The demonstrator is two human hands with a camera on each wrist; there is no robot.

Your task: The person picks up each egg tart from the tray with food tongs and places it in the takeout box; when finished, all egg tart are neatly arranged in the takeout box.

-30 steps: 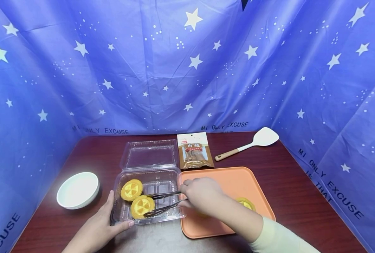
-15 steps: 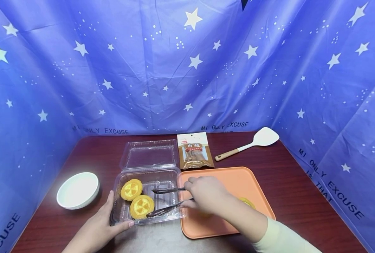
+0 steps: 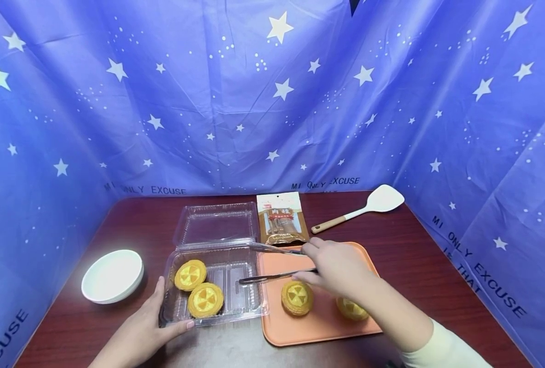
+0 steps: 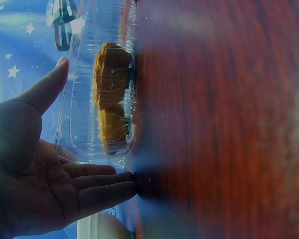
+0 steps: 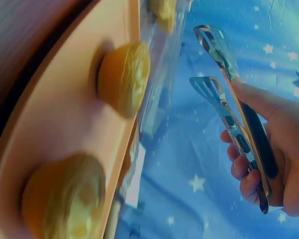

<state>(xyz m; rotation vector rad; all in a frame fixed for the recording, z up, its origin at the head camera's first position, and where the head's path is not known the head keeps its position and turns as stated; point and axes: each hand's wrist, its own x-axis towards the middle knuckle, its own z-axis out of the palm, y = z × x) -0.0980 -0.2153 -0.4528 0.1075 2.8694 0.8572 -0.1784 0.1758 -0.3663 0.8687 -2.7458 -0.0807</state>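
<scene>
Head — tongs (image 3: 277, 277) apparently above tray edge (image 3: 265, 326)

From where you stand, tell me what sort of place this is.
Probably a makeshift staging or filming booth, not a real kitchen: a star-printed blue curtain closes in the dark wooden table at the back and both sides, while the orange tray and white spatula suggest a food-handling setup.

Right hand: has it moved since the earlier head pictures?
Yes: in the head view, against the orange tray, the right hand has shifted right and slightly up the picture, along with the tongs it holds.
</scene>
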